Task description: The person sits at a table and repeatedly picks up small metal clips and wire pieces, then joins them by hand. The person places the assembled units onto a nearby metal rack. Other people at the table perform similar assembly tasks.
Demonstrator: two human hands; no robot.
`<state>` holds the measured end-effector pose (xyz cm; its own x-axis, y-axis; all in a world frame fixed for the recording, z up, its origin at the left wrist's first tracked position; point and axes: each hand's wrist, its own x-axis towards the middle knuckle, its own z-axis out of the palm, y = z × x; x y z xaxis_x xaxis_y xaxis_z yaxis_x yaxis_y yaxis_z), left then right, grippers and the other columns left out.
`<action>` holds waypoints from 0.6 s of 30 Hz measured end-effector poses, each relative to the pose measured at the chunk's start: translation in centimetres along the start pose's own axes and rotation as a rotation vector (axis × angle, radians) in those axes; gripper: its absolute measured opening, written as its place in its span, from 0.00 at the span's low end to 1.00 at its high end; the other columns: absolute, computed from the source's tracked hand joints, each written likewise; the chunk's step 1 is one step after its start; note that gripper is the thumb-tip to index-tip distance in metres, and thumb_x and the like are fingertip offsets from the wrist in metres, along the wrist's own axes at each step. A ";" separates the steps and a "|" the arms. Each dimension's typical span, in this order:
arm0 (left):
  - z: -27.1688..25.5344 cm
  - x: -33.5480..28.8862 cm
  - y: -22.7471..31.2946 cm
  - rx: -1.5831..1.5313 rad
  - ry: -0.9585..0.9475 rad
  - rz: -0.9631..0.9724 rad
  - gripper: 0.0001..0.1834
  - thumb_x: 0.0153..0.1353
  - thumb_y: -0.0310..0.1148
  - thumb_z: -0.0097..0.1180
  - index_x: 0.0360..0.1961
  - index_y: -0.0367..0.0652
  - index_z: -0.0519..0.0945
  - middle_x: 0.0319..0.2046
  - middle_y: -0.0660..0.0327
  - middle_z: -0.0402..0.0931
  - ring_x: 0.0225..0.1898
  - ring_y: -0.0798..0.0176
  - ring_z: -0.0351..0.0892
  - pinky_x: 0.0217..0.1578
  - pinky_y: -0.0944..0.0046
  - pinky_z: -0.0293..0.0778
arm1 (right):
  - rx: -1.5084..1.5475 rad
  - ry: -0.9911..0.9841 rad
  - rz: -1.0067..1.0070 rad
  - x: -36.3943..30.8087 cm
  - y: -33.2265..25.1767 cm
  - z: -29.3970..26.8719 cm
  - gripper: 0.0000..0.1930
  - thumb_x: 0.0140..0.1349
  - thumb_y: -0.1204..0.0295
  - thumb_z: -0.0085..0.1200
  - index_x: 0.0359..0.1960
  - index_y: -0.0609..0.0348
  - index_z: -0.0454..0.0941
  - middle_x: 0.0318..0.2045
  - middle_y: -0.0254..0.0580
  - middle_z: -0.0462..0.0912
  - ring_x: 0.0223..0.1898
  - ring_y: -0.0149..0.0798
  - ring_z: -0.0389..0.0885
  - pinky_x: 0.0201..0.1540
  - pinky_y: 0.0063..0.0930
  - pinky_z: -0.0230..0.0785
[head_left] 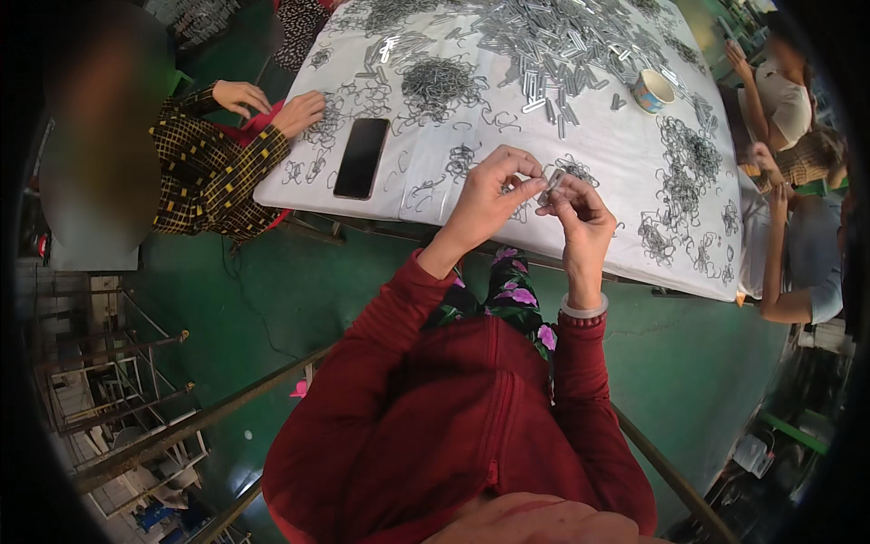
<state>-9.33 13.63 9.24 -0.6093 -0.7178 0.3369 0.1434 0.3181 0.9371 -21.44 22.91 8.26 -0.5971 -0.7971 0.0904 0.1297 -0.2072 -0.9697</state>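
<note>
Above the near edge of the white table, my left hand (497, 189) and my right hand (582, 216) meet with fingertips pinched together. Between them is a small silver metal piece (550, 181), gripped from both sides; its exact shape is partly hidden by the fingers. Small piles of thin bent wire hooks (571, 167) lie on the table just behind my hands. Another little cluster of hooks (462, 160) sits to the left of my left hand.
A big heap of flat silver metal pieces (566, 54) covers the far middle of the white table (426, 195). Nearby are a paper cup (652, 91), a black phone (362, 159) and more wire-hook piles (439, 86). People sit at the left and right sides, a co-worker's hands (299, 113) among hooks.
</note>
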 end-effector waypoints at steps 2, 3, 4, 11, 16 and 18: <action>0.3 -0.4 0.3 0.039 0.019 0.031 0.04 0.57 0.23 0.57 0.34 0.36 0.77 0.38 0.61 0.73 0.38 0.70 0.74 0.39 0.70 0.72 | -0.027 0.004 -0.016 -0.6 -0.5 0.3 0.11 0.57 0.84 0.53 0.42 0.70 0.75 0.29 0.42 0.81 0.28 0.31 0.80 0.33 0.21 0.74; 0.4 -0.5 0.4 0.054 0.025 0.048 0.04 0.57 0.23 0.57 0.33 0.36 0.77 0.38 0.60 0.73 0.38 0.70 0.74 0.39 0.70 0.72 | -0.044 0.009 -0.026 -0.8 -0.7 0.3 0.11 0.57 0.84 0.53 0.42 0.70 0.75 0.30 0.42 0.81 0.28 0.31 0.80 0.33 0.21 0.74; 0.5 -0.6 0.8 0.112 0.040 0.071 0.05 0.56 0.23 0.57 0.34 0.37 0.76 0.38 0.60 0.73 0.37 0.69 0.74 0.38 0.70 0.72 | -0.084 -0.001 -0.051 -0.9 -0.9 0.5 0.11 0.57 0.85 0.53 0.43 0.69 0.76 0.29 0.41 0.80 0.29 0.31 0.80 0.33 0.22 0.74; 0.9 -2.0 -0.1 -0.145 0.067 -0.110 0.04 0.64 0.21 0.46 0.40 0.34 0.70 0.37 0.58 0.76 0.40 0.69 0.75 0.44 0.69 0.71 | -0.283 -0.208 -0.058 -1.0 -1.2 -0.2 0.26 0.53 0.86 0.54 0.56 0.59 0.71 0.29 0.34 0.78 0.33 0.25 0.76 0.37 0.21 0.74; 1.1 -3.5 -0.9 -0.321 0.066 -0.188 0.03 0.65 0.22 0.45 0.39 0.34 0.68 0.37 0.57 0.75 0.43 0.67 0.75 0.48 0.66 0.71 | -0.407 -0.139 0.014 6.3 0.4 -3.5 0.17 0.56 0.77 0.56 0.50 0.64 0.75 0.28 0.40 0.79 0.26 0.25 0.74 0.27 0.19 0.68; 1.4 -4.2 -1.1 -0.325 0.053 -0.206 0.03 0.63 0.19 0.47 0.38 0.34 0.68 0.38 0.56 0.75 0.44 0.65 0.75 0.50 0.65 0.71 | -0.617 -0.134 -0.052 11.4 3.1 -4.4 0.16 0.56 0.74 0.56 0.47 0.67 0.76 0.27 0.45 0.79 0.24 0.30 0.75 0.27 0.23 0.68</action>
<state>-8.05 17.18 6.70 -0.6110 -0.7800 0.1350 0.2669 -0.0424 0.9628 -31.30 15.65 5.32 -0.4805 -0.8673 0.1298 -0.4013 0.0859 -0.9119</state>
